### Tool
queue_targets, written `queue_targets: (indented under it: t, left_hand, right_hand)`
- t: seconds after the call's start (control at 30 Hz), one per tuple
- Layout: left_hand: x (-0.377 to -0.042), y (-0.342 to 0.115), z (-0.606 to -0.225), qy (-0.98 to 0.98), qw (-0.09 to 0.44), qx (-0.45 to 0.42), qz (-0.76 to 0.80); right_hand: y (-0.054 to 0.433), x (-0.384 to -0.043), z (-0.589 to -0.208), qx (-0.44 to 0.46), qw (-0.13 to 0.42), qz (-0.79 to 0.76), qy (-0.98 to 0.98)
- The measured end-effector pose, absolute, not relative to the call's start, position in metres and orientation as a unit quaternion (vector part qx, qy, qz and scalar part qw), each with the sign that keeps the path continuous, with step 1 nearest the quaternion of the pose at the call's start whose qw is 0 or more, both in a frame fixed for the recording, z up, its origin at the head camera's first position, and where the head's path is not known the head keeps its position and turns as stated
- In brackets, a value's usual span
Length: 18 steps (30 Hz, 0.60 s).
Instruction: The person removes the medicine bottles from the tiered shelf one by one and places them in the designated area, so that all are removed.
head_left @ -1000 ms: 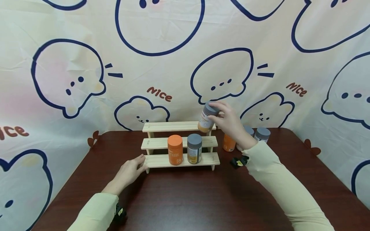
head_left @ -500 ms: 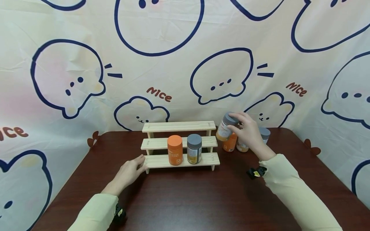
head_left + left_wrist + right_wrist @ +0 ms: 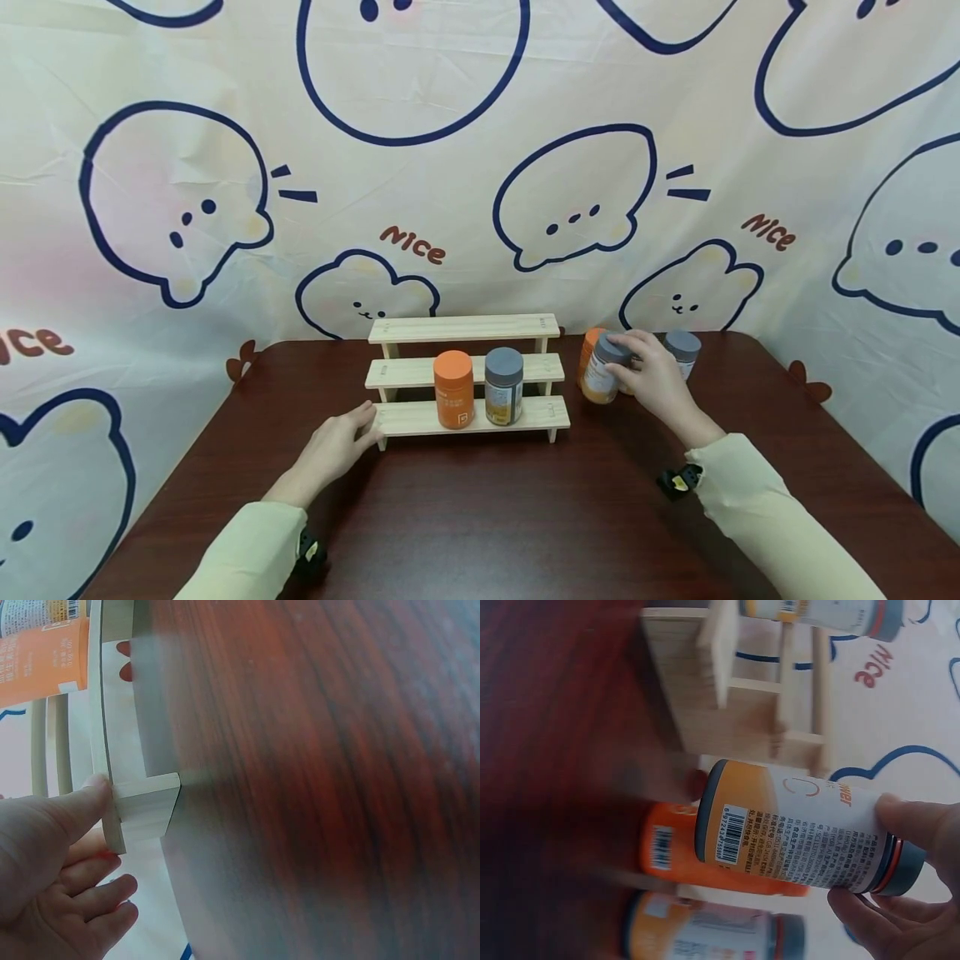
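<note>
A three-tier wooden shelf (image 3: 465, 329) stands on the table. My left hand (image 3: 339, 446) pinches the left end of its bottom step, with the thumb (image 3: 86, 802) on one side of the board. On that step sit an orange bottle (image 3: 454, 392) and a grey-capped bottle (image 3: 504, 392), side by side. To the right of the shelf, my right hand (image 3: 656, 379) grips another grey-capped supplement bottle (image 3: 795, 825) near its cap. This bottle tilts slightly in front of a second orange bottle (image 3: 697, 855); whether its base touches the table is unclear.
Behind the right hand stands a grey-capped bottle (image 3: 682, 350), and another (image 3: 712, 930) shows beside the orange one in the right wrist view. The dark wooden table (image 3: 487, 517) meets a cartoon-printed cloth (image 3: 465, 192) at the back and sides.
My right hand has carried the grey-capped bottle from above the shelf's right end, right and down, to the front of the second orange bottle. The left hand has stayed in place.
</note>
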<state>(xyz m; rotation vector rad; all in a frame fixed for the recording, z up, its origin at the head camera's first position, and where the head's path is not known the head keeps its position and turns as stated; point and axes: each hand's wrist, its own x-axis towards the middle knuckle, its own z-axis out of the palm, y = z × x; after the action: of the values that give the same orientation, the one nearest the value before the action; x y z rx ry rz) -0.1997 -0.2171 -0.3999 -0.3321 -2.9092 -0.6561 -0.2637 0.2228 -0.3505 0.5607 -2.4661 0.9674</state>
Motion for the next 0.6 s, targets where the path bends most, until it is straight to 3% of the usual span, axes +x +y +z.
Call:
queue_targets:
  t: [0.6]
  left_hand:
    - [-0.200, -0.217, -0.401, -0.966, 0.082, -0.118, -0.215]
  right_hand:
    - [0.229, -0.262, -0.381, 0.189, 0.197, 0.294, -0.916]
